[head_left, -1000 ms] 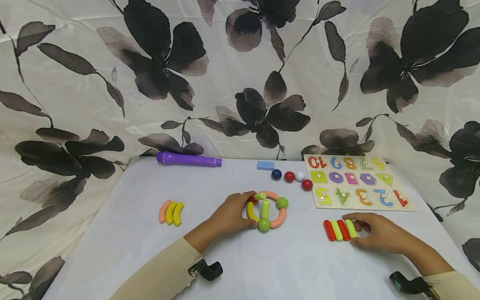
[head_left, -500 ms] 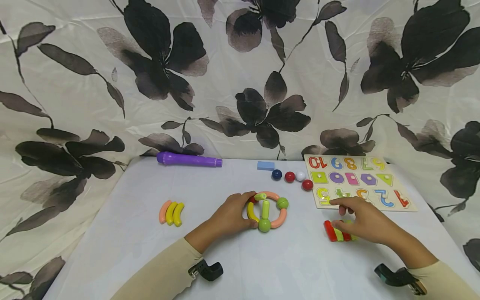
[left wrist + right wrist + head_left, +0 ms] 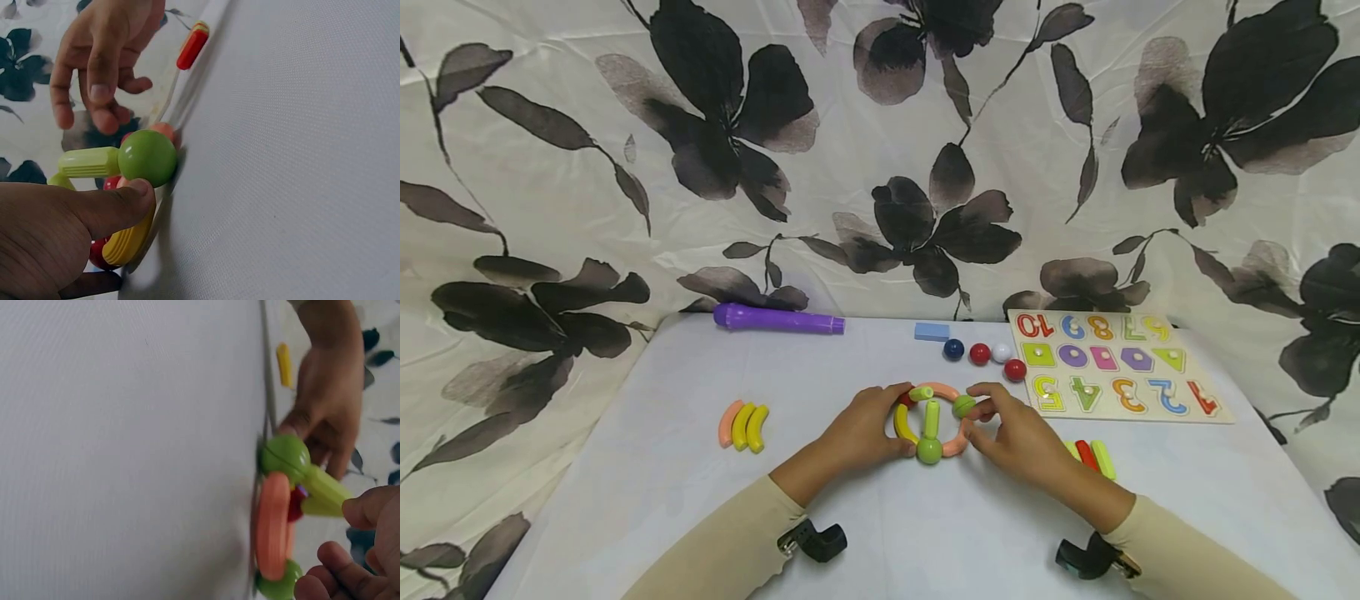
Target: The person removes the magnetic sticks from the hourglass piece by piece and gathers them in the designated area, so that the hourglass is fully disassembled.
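Observation:
A toy ring of curved sticks and balls (image 3: 955,444) lies on the white table, with salmon and yellow curves joined by balls. On its front green ball (image 3: 929,451) stands a light green rod (image 3: 932,419); another light green rod (image 3: 921,392) rises from the red ball at the back left. My left hand (image 3: 868,425) holds the ring's left side, thumb against the front green ball, fingers at the red ball. At the right side is my right hand (image 3: 1018,429), fingers spread loosely near the right green ball (image 3: 963,406). In the left wrist view, it hovers apart from the ring.
Right of the ring lie several straight red and green sticks (image 3: 1101,460), partly behind my right forearm. Curved sticks (image 3: 747,427) lie left. Along the back are a purple microphone (image 3: 778,319), a blue block (image 3: 931,332), several balls (image 3: 980,354) and a number puzzle board (image 3: 1120,367).
My right hand has left the straight sticks on the right and moved left to the ring's right side. My left hand has kept its hold on the ring.

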`<state>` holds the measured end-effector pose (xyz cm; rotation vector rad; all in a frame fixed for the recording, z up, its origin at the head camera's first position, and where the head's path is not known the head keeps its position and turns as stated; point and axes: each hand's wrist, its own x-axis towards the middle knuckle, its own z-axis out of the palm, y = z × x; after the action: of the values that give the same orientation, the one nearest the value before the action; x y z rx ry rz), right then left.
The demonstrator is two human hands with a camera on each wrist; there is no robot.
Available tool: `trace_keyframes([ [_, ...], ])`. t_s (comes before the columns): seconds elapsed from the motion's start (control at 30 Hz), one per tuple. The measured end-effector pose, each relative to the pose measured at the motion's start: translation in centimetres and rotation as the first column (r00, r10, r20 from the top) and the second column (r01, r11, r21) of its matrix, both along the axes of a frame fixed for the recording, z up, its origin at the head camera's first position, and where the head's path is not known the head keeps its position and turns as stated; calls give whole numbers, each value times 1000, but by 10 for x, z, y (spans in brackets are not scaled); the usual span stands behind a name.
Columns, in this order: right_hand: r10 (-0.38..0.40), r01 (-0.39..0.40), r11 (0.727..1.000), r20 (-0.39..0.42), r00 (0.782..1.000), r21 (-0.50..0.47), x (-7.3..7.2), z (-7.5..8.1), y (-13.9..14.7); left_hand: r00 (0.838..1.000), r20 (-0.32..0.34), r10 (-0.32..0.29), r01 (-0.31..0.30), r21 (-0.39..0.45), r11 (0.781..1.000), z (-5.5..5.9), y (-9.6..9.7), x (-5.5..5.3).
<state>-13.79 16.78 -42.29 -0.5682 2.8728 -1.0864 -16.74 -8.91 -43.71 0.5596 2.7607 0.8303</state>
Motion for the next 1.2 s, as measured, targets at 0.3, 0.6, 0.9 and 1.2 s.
trace_keyframes([
  [0.3, 9, -10, 1000, -4, 1000, -23, 3, -15, -35, 1000, -20, -5, 4, -15, 1000, -1, 0, -1],
  [0.6, -13, 16, 998, 56, 998, -60, -1, -18, -47, 999, -30, -15, 14, -14, 1000, -1, 0, -1],
  [0.9, 0, 7, 996, 72, 997, -93, -3, -18, -49, 999, -41, -21, 21, -8, 1000, -2, 0, -2],
  [1.2, 57, -58, 995, -5, 998, -85, -3, -19, -46, 1000, -23, -9, 9, -13, 1000, -1, 0, -1],
])
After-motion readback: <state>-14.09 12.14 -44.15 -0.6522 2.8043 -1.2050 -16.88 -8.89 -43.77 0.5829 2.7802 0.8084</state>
